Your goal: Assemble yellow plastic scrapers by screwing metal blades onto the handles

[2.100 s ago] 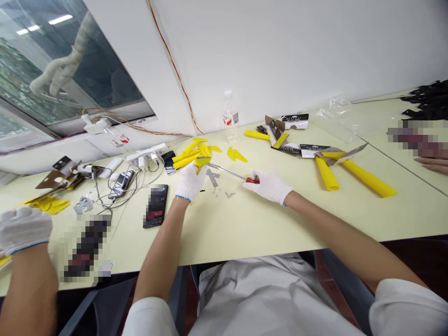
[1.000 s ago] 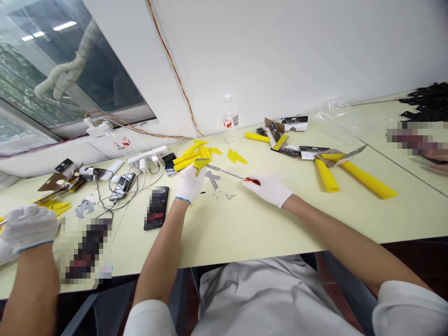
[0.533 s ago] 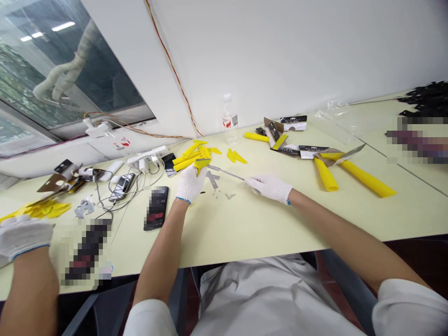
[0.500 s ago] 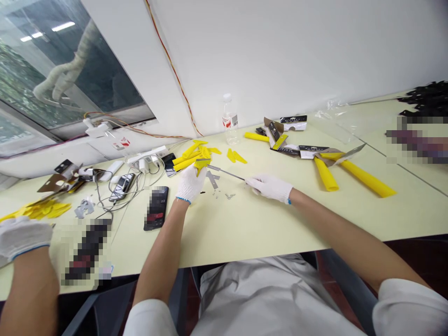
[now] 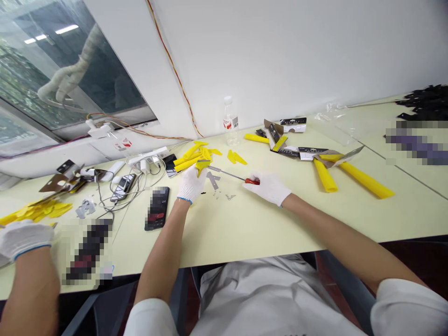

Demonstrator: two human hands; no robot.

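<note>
Both my hands wear white gloves. My left hand (image 5: 191, 185) is closed around a yellow plastic piece with a metal plate (image 5: 202, 164) on its top end, held just above the table. My right hand (image 5: 269, 186) grips the red handle of a screwdriver (image 5: 234, 175); its thin metal shaft points left, with the tip at the metal plate. Small screws (image 5: 229, 196) and a grey metal bracket (image 5: 212, 179) lie on the table between my hands. A heap of yellow plastic pieces (image 5: 191, 155) lies just behind my left hand.
A water bottle (image 5: 230, 121) stands by the wall. Long yellow-handled tools (image 5: 353, 171) and black packaging cards (image 5: 293, 124) lie to the right. Phones (image 5: 157, 207), cables and a power strip (image 5: 147, 157) lie on the left. Another person's gloved hand (image 5: 23, 238) works at far left.
My right hand has turned on the screwdriver, so the red handle shows again after being hidden. The other person's gloved hand at far left has shifted slightly lower.
</note>
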